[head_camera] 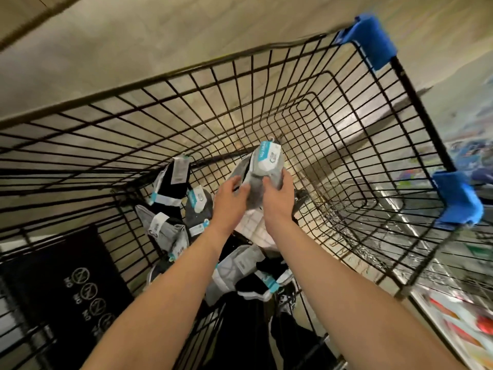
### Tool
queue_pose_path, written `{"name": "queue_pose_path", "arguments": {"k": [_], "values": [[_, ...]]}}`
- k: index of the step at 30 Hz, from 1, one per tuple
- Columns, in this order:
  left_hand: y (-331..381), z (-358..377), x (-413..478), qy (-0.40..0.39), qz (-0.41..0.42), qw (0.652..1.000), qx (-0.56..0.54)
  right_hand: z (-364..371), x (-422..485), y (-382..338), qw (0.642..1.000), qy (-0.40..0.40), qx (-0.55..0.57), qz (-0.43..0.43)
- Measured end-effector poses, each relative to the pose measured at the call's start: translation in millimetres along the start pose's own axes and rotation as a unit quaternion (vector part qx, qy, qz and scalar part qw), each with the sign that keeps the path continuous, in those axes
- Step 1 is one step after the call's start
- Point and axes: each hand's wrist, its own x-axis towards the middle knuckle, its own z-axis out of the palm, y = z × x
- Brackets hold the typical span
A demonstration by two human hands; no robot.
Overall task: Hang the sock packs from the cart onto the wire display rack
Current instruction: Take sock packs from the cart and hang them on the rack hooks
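Inside the black wire cart (pixel 280 84), both my hands hold one grey sock pack (pixel 262 169) with a white and teal label, lifted above the cart floor. My left hand (pixel 230 198) grips its left side and my right hand (pixel 278 197) grips its right side. Several more sock packs lie in the near end of the cart: a black pack (pixel 173 185), a dark grey pack (pixel 198 209), a light grey pack (pixel 164 231) and a pile of grey and black packs (pixel 240 273) under my forearms. No display rack is in view.
The cart has blue plastic corner guards (pixel 370 38) on its right rim. A black fold-down child seat flap (pixel 72 279) with warning symbols sits at lower left. Colourful blurred merchandise (pixel 469 145) lines the right edge. Pale floor shows through the wires.
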Motion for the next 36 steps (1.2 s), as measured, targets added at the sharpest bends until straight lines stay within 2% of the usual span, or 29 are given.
{"name": "queue_pose_path", "arguments": {"k": [2,6,10,14,18,23,27,30,33,36], "values": [[3,-3,-5,-0.011,-0.025,0.997,-0.068,-5,-7,-10,0.999,-0.028,0.019,-0.005],[29,-19,-31,-0.038,-0.016,0.994,-0.105,-9,-24,-25,0.997,-0.079,-0.018,0.012],[26,-37,-38,0.003,-0.033,0.991,-0.129,-4,-40,-26,0.987,-0.159,-0.031,0.014],[15,-53,-29,0.09,-0.042,0.993,-0.068,5,-23,-10,0.991,-0.112,-0.06,0.042],[-8,-56,-2,0.084,-0.043,0.994,-0.059,17,8,4,0.987,-0.085,-0.029,0.135],[-31,-50,30,0.066,-0.064,0.996,-0.011,45,37,21,0.981,-0.075,0.012,0.178],[-34,-43,38,0.066,-0.047,0.997,-0.005,62,55,32,0.985,-0.027,-0.009,0.169],[-34,-39,40,0.072,-0.041,0.997,-0.002,69,56,33,0.986,-0.041,0.0,0.159],[-31,-38,36,0.074,-0.044,0.996,-0.011,70,50,28,0.993,-0.047,-0.006,0.11],[-19,-42,17,0.089,-0.037,0.995,-0.005,53,34,14,0.998,0.012,-0.053,0.039]]}}
